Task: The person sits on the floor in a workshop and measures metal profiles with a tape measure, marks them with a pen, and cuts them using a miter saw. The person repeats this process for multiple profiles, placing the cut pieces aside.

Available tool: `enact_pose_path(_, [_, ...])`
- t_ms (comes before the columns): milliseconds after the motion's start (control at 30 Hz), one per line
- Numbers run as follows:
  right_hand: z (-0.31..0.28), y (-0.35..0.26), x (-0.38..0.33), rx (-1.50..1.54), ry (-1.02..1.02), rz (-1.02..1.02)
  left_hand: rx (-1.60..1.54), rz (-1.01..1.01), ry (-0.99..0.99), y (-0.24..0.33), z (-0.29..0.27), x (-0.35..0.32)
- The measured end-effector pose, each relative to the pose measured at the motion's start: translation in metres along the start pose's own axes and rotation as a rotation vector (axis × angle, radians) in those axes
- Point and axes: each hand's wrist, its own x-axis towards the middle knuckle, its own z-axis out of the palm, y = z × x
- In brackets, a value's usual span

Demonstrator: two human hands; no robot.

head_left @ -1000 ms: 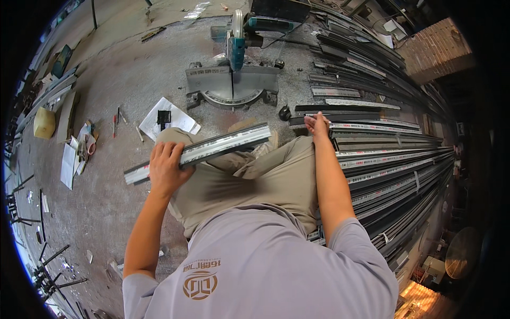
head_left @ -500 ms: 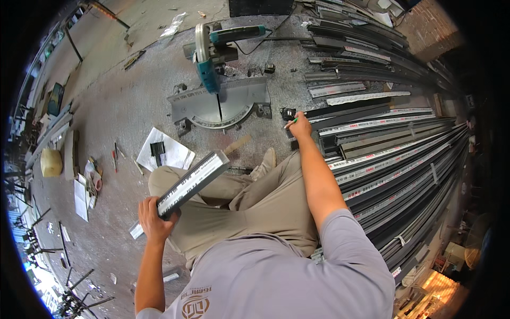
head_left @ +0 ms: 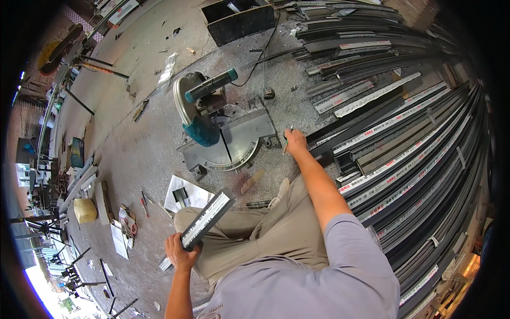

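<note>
My left hand is wrapped round the lower part of a short grey metal profile with a white printed film strip along it. The profile tilts up to the right above my left thigh. My right arm reaches forward, and my right hand is closed round a thin green pencil or pen, close to the ends of the stacked profiles. Any black tape measure there is hidden by the hand. Ahead stands a teal and silver mitre saw, its blade down toward the slotted metal base.
Long dark profiles lie stacked on the right. White paper with a short black profile piece lies by my left knee. A black box stands at the back. A yellowish container and red pen are left.
The view has turned and shifted, so the saw and box show lower. My right hand now covers the spot where the black tape measure lay. My left hand still grips the profile.
</note>
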Motion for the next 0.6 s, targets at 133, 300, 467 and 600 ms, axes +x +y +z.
enact_pose_path(133, [-0.063,-0.003,-0.017,0.587,0.064,0.299,-0.019,-0.015,-0.010,0.003,0.003,0.006])
enact_pose_path(300, [-0.155,-0.028,-0.063,1.452,0.204,0.160,-0.032,0.017,-0.019,-0.001,-0.001,0.001])
enact_pose_path(467, [-0.281,-0.088,-0.121,1.727,0.244,-0.097,-0.041,0.042,-0.042,0.003,-0.012,-0.011])
enact_pose_path(600, [-0.334,-0.123,-0.167,1.891,0.315,-0.229,-0.034,0.073,-0.068,0.007,-0.024,-0.026])
